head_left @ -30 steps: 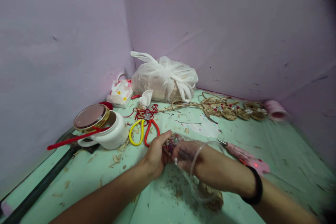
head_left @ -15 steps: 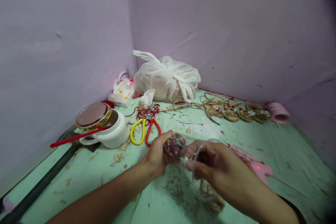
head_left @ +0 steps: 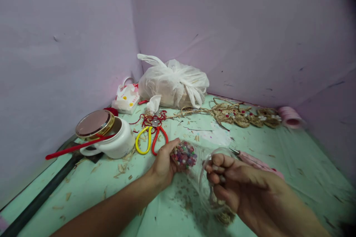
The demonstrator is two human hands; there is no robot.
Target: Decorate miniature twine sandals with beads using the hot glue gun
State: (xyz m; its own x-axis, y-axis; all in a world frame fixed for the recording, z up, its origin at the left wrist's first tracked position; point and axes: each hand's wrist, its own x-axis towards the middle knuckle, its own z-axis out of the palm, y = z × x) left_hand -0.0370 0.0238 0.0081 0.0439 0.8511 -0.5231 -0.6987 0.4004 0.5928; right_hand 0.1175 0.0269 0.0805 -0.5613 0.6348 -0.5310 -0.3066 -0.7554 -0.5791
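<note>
My left hand is wrapped round the base of a clear plastic cup, tilted on its side with its mouth to the right. Multicoloured beads are gathered at the cup's closed end. At the cup's rim is my right hand, palm turned partly up and fingers curled together. Small pale bits that look like beads show between those fingers. Beneath the cup and right hand lies a straw-coloured rope piece, mostly hidden. A pink glue gun lies behind my right hand, partly covered.
Red-and-yellow-handled scissors lie by tangled red thread. Left of them stand a white mug, a gold-rimmed lid and a red stick. A tied plastic bag, decorated rope pieces and a pink roll line the back.
My right hand has drawn back from inside the cup to its rim and turned palm up, fingers curled. The left hand still holds the cup. The view has shifted slightly.
</note>
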